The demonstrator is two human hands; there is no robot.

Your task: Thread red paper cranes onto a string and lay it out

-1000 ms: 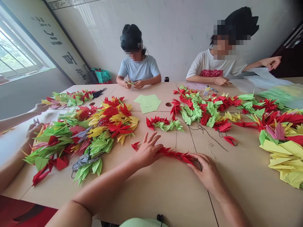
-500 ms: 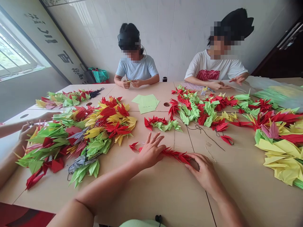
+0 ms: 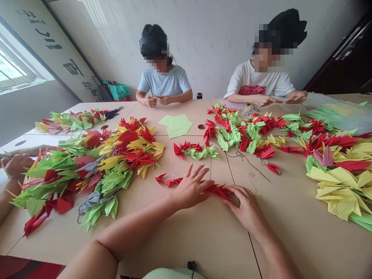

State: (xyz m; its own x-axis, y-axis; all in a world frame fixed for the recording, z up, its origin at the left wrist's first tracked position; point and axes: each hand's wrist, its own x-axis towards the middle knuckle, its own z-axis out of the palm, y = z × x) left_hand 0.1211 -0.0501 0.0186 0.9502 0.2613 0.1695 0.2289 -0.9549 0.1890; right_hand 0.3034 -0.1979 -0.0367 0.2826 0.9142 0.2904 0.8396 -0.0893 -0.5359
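Observation:
A row of red folded-paper pieces [image 3: 216, 190] lies on the table [image 3: 186, 232] in front of me. My left hand [image 3: 192, 186] rests over the middle of the row with its fingers spread, hiding part of it. Past it, more red pieces stick out on the left. My right hand [image 3: 243, 203] is at the right end of the row, fingers apart and slightly curved, the fingertips beside the last red piece. Just beyond my hands lies a short red and green folded strand [image 3: 197, 151].
Big colourful paper heaps lie left [image 3: 116, 155] and right [image 3: 343, 155]. Green sheets [image 3: 176, 126], a black cord and a thin needle-like piece [image 3: 254, 186] are on the table. Two people sit opposite; another person's hands [image 3: 19, 166] are at the far left.
My left hand has shifted slightly right along the red row, uncovering more red pieces on its left. The hands at the far left moved further left. The view has turned slightly.

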